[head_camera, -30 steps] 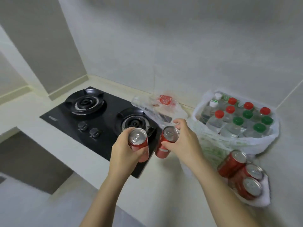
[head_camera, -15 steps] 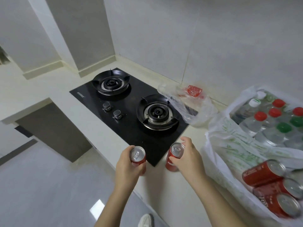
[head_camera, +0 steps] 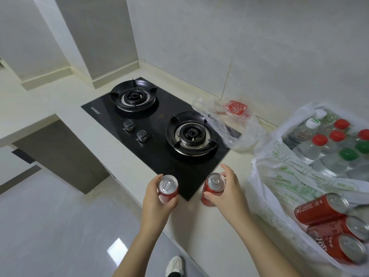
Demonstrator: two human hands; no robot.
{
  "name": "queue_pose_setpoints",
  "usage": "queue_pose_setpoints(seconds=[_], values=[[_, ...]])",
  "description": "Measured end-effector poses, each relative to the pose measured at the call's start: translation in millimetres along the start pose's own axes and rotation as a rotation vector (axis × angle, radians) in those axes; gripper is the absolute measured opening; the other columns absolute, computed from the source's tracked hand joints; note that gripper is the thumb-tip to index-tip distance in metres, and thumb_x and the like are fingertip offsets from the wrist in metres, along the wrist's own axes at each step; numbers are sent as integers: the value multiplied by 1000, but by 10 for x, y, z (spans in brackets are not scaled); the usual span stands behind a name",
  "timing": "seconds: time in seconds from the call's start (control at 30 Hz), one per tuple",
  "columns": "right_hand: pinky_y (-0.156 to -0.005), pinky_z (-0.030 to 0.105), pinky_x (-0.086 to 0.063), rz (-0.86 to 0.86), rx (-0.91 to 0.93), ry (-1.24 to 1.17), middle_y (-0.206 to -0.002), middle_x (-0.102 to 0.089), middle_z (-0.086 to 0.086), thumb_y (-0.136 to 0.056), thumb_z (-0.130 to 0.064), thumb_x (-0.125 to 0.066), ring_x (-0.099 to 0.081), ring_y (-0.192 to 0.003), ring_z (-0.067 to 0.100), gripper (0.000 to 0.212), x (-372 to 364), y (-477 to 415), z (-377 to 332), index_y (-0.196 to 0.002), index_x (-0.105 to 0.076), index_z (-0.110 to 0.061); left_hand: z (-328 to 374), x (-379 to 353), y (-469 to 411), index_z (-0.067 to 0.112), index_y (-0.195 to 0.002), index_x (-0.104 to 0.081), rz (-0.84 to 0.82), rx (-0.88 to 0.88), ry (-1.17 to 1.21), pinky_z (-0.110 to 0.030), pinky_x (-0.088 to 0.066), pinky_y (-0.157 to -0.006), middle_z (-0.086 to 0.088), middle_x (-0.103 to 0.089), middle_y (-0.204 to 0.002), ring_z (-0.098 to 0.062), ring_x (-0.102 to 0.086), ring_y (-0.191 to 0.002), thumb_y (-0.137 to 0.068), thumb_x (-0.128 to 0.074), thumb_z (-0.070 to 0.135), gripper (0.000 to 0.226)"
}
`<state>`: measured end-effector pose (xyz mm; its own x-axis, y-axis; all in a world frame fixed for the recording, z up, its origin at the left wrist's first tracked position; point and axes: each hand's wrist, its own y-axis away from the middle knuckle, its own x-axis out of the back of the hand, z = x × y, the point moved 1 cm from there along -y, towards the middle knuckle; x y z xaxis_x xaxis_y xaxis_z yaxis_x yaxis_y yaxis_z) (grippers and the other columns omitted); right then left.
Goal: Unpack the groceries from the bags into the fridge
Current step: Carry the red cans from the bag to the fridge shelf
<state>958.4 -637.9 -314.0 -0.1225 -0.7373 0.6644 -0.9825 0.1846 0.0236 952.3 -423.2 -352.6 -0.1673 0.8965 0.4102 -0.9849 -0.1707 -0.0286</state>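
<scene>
In the head view, my left hand (head_camera: 154, 198) has its fingers wrapped around a red can (head_camera: 167, 186) and my right hand (head_camera: 229, 191) grasps a second can (head_camera: 214, 187), both upright beside the hob (head_camera: 159, 136). More cans (head_camera: 323, 208) lie in the white bag (head_camera: 279, 186). I judge this is the carrying step; next I must find the fridge, not visible here.
</scene>
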Motion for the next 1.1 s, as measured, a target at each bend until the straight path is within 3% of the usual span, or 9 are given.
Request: queue_pose_setpoints(seconds=[0.13, 0.27, 0.33, 0.43, 0.57, 0.67, 0.83, 1.03, 1.1], values=[[-93, 18, -32, -13, -77, -190, -127, -45, -9, -60, -21, -91, -44, -116, 5, 113, -118, 46, 272, -151, -25, -28, -195, -20, 81, 18, -142, -38, -3, 33, 15, -27, -38, -105, 5, -45, -139, -9, -44, -126, -66, -90, 19, 92], [-104, 32, -40, -6, -171, -295, -135, -47, -5, -61, -11, -91, -47, -129, 15, 108, -321, 91, 563, -149, -28, -20, -440, -63, 114, 20, -145, -36, -12, 49, 2, -22, -36, -106, 5, -42, -141, -7, -42, -130, -64, -91, 22, 97], [-98, 40, -49, 2, -170, -346, -135, -51, -1, -64, -3, -88, -55, -122, 16, 101, -442, 95, 649, -147, -33, -15, -526, -107, 98, 22, -144, -36, -27, 62, -13, -8, -33, -102, 8, -44, -140, -4, -42, -129, -64, -91, 24, 98], [-82, 20, -52, 17, -177, -361, -120, -60, -8, -69, -7, -86, -63, -99, 5, 83, -558, 83, 712, -139, -43, -23, -628, -190, 55, 24, -141, -40, -64, 87, -23, -4, -37, -95, 9, -52, -135, -4, -50, -122, -63, -91, 29, 93], [-87, 44, -51, 87, -65, -171, -101, -64, 6, -63, -14, -87, -63, -97, 23, 60, -619, 16, 781, -116, -59, -7, -734, -301, 17, 28, -133, -47, -92, 149, -62, -17, -48, -87, 10, -61, -122, -8, -61, -110, -65, -87, 36, 79], [-82, 45, -51, 75, -35, -67, -97, -64, 9, -61, -20, -89, -63, -92, 28, 60, -644, -32, 863, -112, -61, -3, -771, -356, 2, 30, -125, -53, -74, 187, -77, -12, -47, -80, 14, -65, -112, -7, -63, -103, -70, -83, 35, 64], [-70, 42, -53, 124, 5, 87, -88, -62, 11, -52, -22, -94, -63, -83, 34, 57, -678, -50, 888, -96, -63, -1, -807, -376, -4, 32, -126, -54, -60, 196, -102, -7, -43, -77, 20, -65, -109, -1, -62, -99, -72, -83, 35, 61], [-72, 33, -49, 96, 1, -1, -83, -60, 6, -56, -20, -92, -62, -80, 31, 49, -681, -105, 841, -91, -63, -1, -791, -370, -25, 31, -120, -58, -44, 205, -125, -3, -43, -70, 17, -67, -103, -1, -63, -95, -71, -83, 35, 56], [-75, 39, -52, 71, -42, -113, -86, -62, 11, -59, -14, -89, -63, -81, 30, 47, -693, -100, 821, -95, -62, -3, -744, -359, -9, 31, -118, -58, -43, 186, -96, -1, -42, -69, 19, -66, -102, 1, -62, -93, -70, -84, 28, 55]])
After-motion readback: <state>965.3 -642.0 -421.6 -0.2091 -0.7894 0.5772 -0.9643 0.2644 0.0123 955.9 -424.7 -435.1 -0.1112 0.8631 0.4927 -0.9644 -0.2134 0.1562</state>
